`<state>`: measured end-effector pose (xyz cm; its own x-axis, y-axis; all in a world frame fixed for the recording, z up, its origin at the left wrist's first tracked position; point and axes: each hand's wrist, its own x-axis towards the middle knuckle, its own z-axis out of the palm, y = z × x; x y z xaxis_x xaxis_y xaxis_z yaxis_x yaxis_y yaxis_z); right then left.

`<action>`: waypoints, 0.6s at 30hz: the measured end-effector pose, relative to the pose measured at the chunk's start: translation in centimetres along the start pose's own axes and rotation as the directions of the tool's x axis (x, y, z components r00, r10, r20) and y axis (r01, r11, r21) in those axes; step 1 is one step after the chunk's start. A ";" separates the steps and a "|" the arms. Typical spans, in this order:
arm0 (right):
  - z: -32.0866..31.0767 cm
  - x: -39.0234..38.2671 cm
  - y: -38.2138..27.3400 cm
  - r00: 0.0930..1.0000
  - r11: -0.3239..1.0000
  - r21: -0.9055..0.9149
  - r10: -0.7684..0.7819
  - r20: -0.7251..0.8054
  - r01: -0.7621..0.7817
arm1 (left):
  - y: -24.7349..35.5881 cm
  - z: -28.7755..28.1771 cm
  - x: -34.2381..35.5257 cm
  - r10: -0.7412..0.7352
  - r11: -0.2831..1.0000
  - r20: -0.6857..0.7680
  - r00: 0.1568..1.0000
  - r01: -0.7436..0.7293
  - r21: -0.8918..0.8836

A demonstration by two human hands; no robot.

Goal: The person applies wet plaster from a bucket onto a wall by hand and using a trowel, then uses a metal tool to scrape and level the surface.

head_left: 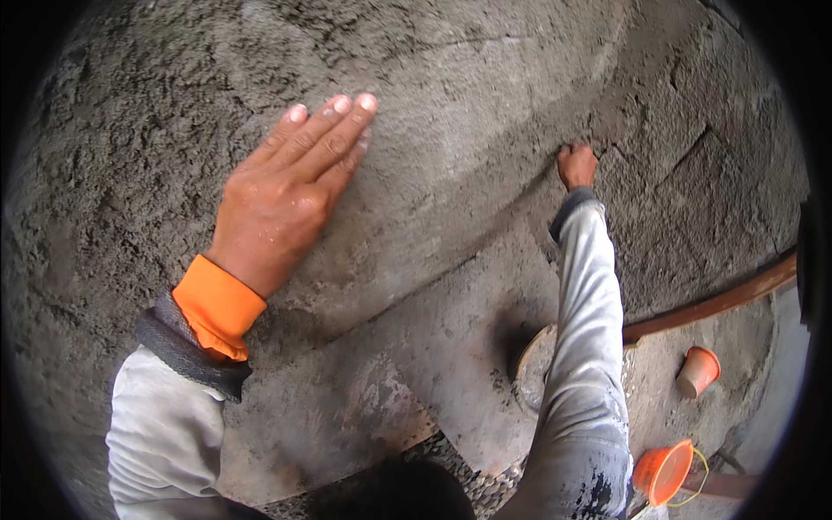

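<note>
My left hand (290, 186), with an orange cuff at the wrist, lies with fingers extended on a pale, smoother band (433, 139) of the grey cement-plastered surface (113, 121). Farther right, my right hand (577, 165) is closed at the lower side of that band, along a long slanting edge; whatever its curled fingers grip is too small or hidden to make out. Rough, pitted plaster surrounds both hands.
Below are grey flat slabs (329, 416), pebbles (485, 481) and a round container (533, 368) partly behind my right arm. A reddish-brown strip (711, 299) runs at the right, with a small orange pot (698, 373) and an orange bucket (659, 472) beneath it.
</note>
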<state>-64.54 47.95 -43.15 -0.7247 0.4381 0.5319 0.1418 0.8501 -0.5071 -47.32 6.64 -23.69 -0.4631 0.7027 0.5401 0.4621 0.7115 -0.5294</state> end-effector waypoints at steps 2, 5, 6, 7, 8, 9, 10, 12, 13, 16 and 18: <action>-0.2 1.3 0.4 0.999 0.999 0.018 -0.035 -0.006 0.035 | -0.1 -0.2 0.0 -0.005 1.000 -0.011 1.000 0.005 -0.001; 0.1 0.7 0.1 0.998 0.998 0.018 0.066 0.025 -0.066 | 0.2 0.1 0.1 0.006 1.000 0.015 1.000 -0.006 -0.024; 0.2 0.6 0.6 0.999 1.000 -0.001 0.026 0.045 -0.026 | 0.3 0.2 -0.2 0.010 1.000 0.019 1.000 -0.009 -0.024; 0.1 1.2 0.8 0.998 1.000 -0.004 -0.028 0.049 0.029 | 0.1 -0.1 -0.2 0.006 1.000 0.010 1.000 -0.006 -0.001; 0.1 2.1 0.9 0.995 0.997 -0.007 -0.082 0.053 0.083 | -0.1 -0.5 -0.1 0.004 1.000 0.001 1.000 -0.004 0.021; 0.0 1.4 0.1 0.997 1.000 -0.027 -0.015 0.080 0.017 | 0.0 0.1 -0.3 -0.002 1.000 0.008 1.000 0.002 0.010; -0.1 1.2 0.1 0.997 0.999 -0.045 -0.014 0.074 0.017 | 0.1 0.3 -0.2 -0.005 1.000 0.006 1.000 0.005 0.002; 0.0 1.8 -0.1 0.998 0.996 -0.080 -0.029 0.049 0.033 | 0.3 0.4 -0.2 -0.011 1.000 0.000 1.000 0.011 -0.010; -0.3 1.7 0.3 0.997 0.993 -0.112 -0.011 0.078 0.020 | 0.3 0.3 -0.2 -0.014 1.000 -0.004 1.000 0.014 -0.013; 0.2 0.6 -0.2 0.999 0.993 0.116 0.010 -0.037 -0.005 | 0.1 0.1 -0.3 -0.022 1.000 -0.001 1.000 0.022 -0.009; 1.0 -0.6 0.3 0.999 0.998 0.046 0.037 -0.010 -0.037 | 0.3 0.4 -0.3 -0.014 1.000 0.014 1.000 0.014 -0.027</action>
<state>-64.73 47.67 -44.29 -0.7123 0.4724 0.5191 0.1373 0.8191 -0.5569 -47.32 6.62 -24.27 -0.4802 0.6928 0.5380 0.4759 0.7210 -0.5037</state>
